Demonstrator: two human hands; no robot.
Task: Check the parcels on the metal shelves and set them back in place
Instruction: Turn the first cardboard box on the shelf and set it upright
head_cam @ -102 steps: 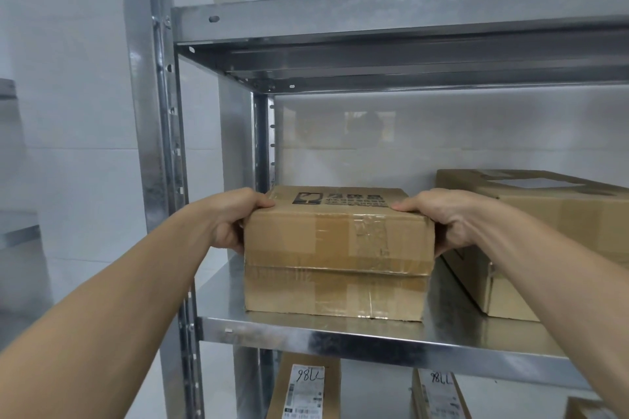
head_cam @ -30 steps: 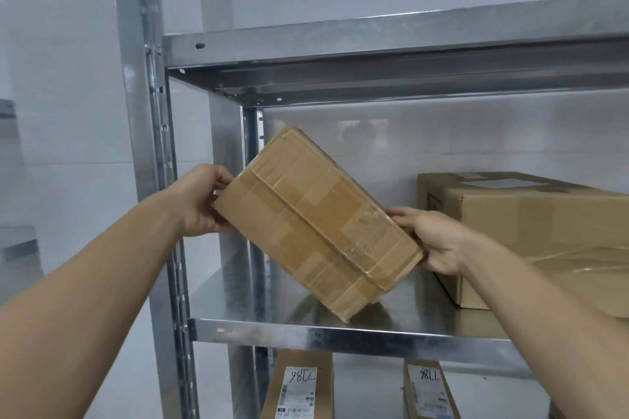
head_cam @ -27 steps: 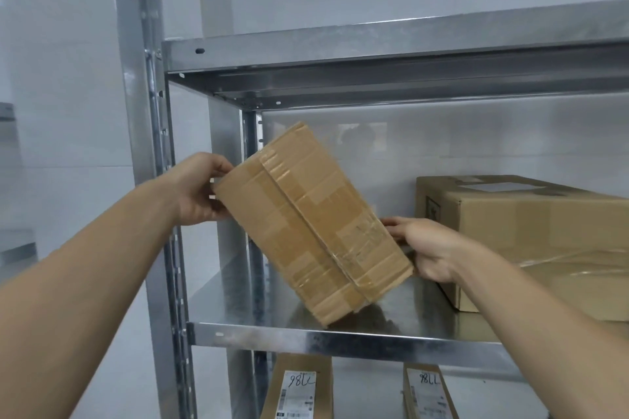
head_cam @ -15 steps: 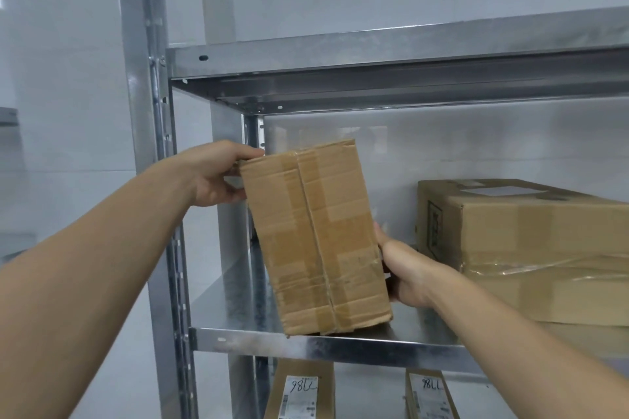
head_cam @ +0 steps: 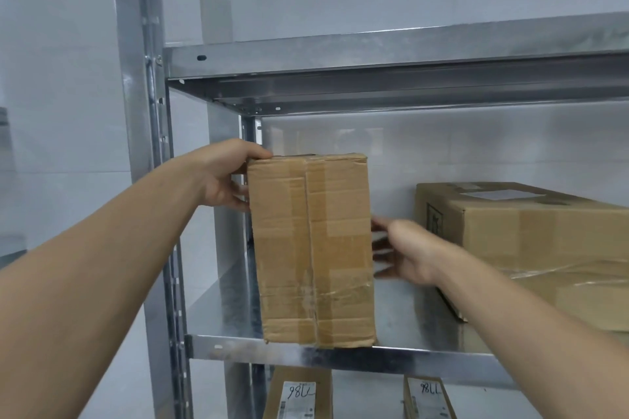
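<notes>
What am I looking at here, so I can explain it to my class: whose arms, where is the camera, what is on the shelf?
There is no machine: a person wears a wide-angle camera on the head, so you see their own two bare arms reaching forward. The left hand grips the top left corner of a taped cardboard parcel, which stands on end at the front of a metal shelf. The right hand is open beside the parcel's right side; it is blurred, so contact cannot be judged. A larger cardboard box sits on the same shelf to the right, apart from the parcel. On the level below show a left labelled parcel and a right labelled parcel.
</notes>
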